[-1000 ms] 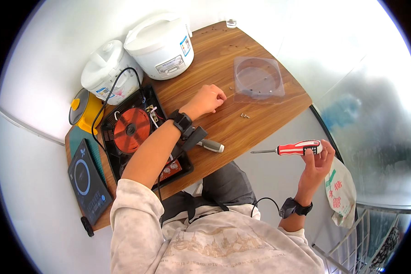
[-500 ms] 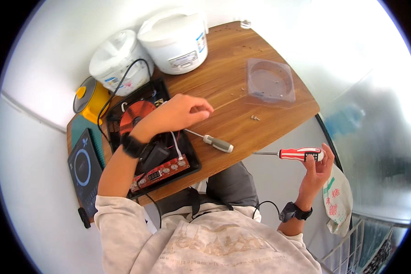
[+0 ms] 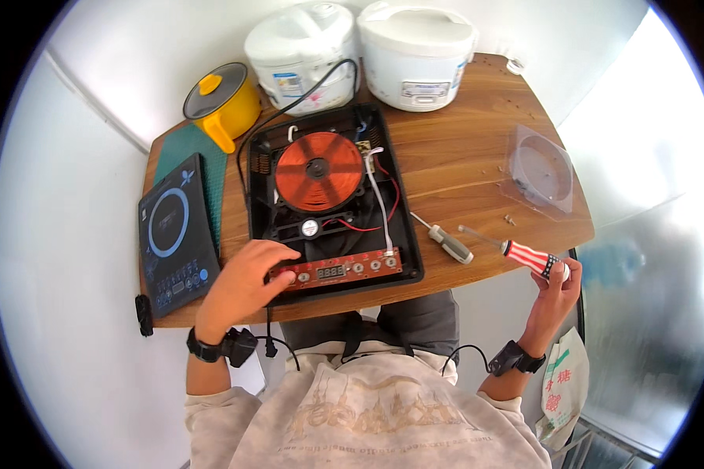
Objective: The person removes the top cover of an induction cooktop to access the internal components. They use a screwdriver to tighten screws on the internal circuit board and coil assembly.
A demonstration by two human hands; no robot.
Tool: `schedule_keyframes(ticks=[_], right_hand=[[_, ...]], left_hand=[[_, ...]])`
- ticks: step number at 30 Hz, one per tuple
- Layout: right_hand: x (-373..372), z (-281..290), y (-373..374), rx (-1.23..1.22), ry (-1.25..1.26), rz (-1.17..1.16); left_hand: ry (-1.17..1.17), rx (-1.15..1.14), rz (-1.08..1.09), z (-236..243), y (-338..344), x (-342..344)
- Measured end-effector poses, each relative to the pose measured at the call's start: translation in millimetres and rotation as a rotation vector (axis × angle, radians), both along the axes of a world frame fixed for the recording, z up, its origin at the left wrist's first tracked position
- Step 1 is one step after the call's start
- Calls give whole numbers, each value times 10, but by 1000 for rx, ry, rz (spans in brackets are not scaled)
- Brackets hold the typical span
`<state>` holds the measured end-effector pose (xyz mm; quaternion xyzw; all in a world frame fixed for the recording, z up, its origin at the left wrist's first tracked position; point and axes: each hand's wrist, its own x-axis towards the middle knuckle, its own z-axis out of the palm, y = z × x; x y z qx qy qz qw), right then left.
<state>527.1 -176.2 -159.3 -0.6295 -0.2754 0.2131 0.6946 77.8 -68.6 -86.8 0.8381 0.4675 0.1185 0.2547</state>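
Observation:
An opened induction cooker (image 3: 414,258) lies in front of me, with its copper-coloured coil (image 3: 318,172), white ribbon cable and red control board (image 3: 352,268) exposed. Over the board's left end is my left hand (image 3: 246,280), fingers curved and apart, holding nothing; whether it touches the board I cannot tell. My right hand (image 3: 559,289) grips a screwdriver (image 3: 533,256) by the end of its red-and-white striped handle, off the table's right front edge, shaft pointing left. A second screwdriver (image 3: 450,244) with a grey handle lies beside the cooker, its tip at the casing.
The cooker's black glass top (image 3: 176,234) rests at the left on a green mat (image 3: 178,152). Behind stand a yellow pot (image 3: 231,109) and two white rice cookers (image 3: 301,59). At right are a clear plastic tray (image 3: 541,168) and loose screws (image 3: 509,220). A black cord arches over the cooker.
My left hand has come back from above the table's middle to the board's left end, uncovering the coil. The striped screwdriver now tilts, tip raised. The view has shifted, too.

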Motion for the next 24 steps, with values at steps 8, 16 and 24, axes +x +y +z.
schedule_keyframes(ticks=[8,16,24], right_hand=[[-122,-123,407,-79,23,186],[-199,-362,592,-62,35,190],[-195,-467,606,-101,-12,199]], left_hand=[[-4,85,15,-253,-222,-40],[1,110,-43,-344,-183,-120],[-215,165,-55,-268,40,-150]])
